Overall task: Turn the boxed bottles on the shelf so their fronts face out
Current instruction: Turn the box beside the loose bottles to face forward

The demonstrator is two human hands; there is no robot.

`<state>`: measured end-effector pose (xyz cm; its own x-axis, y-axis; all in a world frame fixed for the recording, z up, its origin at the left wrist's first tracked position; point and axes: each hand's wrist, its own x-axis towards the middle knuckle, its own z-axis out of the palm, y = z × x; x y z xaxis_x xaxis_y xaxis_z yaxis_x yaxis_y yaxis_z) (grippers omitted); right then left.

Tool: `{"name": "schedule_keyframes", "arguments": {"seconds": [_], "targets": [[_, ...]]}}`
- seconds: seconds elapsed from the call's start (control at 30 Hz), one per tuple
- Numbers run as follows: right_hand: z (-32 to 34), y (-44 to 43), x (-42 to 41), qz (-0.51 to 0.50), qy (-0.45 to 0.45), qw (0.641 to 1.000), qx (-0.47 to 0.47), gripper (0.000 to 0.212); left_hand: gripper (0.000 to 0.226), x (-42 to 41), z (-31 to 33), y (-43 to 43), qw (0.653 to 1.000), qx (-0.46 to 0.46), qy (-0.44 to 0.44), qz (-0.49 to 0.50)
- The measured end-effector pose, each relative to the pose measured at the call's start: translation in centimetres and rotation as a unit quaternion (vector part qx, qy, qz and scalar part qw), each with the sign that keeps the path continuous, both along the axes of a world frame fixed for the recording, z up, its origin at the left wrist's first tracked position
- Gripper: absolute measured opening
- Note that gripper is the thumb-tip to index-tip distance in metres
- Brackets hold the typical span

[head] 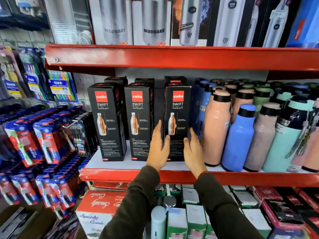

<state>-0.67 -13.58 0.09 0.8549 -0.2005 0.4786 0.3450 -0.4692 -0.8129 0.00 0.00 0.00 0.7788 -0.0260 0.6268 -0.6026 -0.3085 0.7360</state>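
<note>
Three black boxed bottles stand in a row on the red shelf [120,175], each showing a red logo and a bottle picture to the front: the left box [107,121], the middle box [139,121] and the right box [177,118]. More black boxes stand behind them. My left hand [159,149] lies against the right box's left side, fingers straight, thumb on its front. My right hand [193,150] is at the box's right side, fingers spread. Whether the hands press the box or just flank it I cannot tell.
Loose pink, blue, lilac and mint bottles [240,135] crowd the shelf right of the boxes, close to my right hand. Toothbrush packs [43,138] hang at the left. Tall boxed steel bottles [153,21] fill the shelf above. Cartons [100,204] sit below.
</note>
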Motion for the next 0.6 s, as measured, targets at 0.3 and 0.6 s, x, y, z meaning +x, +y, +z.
{"name": "schedule_keyframes", "arguments": {"seconds": [0.3,0.6], "targets": [[-1.5,-0.9,1.0,-0.015,0.020,0.997,0.072,0.042,0.044,1.8,-1.5,0.2,0.995,-0.053,0.078,0.014],[-1.2,-1.1,0.6,0.005,-0.020,0.995,0.100,0.041,0.042,1.4,-0.8,-0.1,0.993,-0.092,0.071,0.033]]}}
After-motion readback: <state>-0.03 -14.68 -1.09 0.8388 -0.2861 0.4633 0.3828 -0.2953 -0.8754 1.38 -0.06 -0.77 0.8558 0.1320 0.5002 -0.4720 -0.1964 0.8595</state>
